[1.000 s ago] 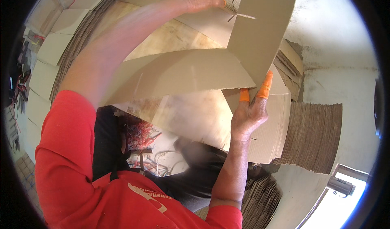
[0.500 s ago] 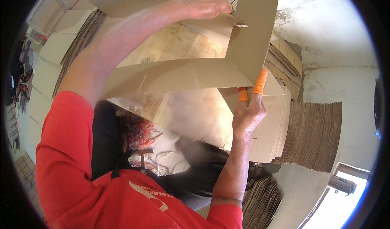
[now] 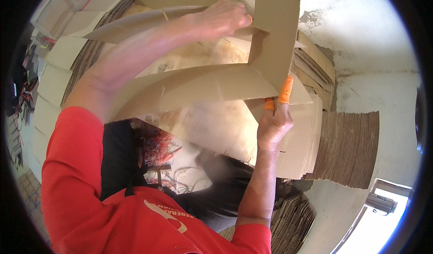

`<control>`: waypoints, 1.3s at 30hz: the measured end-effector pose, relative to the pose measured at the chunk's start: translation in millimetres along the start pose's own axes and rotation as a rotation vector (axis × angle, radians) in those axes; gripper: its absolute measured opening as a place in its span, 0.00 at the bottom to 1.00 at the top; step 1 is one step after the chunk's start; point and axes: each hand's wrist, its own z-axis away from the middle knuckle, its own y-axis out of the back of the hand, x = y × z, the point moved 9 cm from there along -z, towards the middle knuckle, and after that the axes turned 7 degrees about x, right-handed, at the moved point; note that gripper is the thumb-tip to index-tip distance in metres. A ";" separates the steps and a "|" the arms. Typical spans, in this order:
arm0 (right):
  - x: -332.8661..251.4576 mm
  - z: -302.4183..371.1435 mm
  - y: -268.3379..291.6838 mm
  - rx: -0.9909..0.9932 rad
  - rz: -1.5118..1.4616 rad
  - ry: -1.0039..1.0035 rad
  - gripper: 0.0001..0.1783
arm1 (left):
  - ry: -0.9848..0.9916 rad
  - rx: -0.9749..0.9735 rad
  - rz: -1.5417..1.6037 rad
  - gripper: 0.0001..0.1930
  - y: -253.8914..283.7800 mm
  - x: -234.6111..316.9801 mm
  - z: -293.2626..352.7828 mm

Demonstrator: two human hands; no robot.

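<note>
Two long cardboard strips, a near one (image 3: 194, 83) and a far one (image 3: 140, 23), run across in front of me. They meet a shorter upright cardboard piece (image 3: 277, 24) at the right. My left hand (image 3: 225, 18) reaches over and has its fingers closed on the far strip close to where it meets the short piece. Orange finger covers show on both hands. My right hand (image 3: 275, 121) pinches the lower corner of the short piece, where the near strip joins it, between covered fingers. The exact fit of the joints is partly hidden.
A light wooden tabletop (image 3: 203, 123) lies beneath the strips. Cardboard sheets are stacked at the right (image 3: 295, 141), with a brown stack (image 3: 345, 148) beside them against the wall. More cardboard stacks (image 3: 67, 51) line the left. Red stringy material (image 3: 155, 148) lies below the table edge.
The short piece and both strips have shifted slightly left. My left hand has moved a little left and down along with the far strip; my right hand keeps its grip.
</note>
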 end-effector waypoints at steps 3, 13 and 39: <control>-9.7 -0.4 6.4 0.007 -0.095 0.056 0.37 | 0.084 -0.060 -0.062 0.03 -0.3 -18.9 -5.5; 17.1 7.1 -3.2 -0.062 -0.173 -0.203 0.37 | -0.119 0.076 0.031 0.06 6.0 10.9 3.0; 52.4 42.2 59.6 -0.361 0.001 -0.101 0.29 | 0.242 -0.042 0.549 0.14 11.5 23.4 62.5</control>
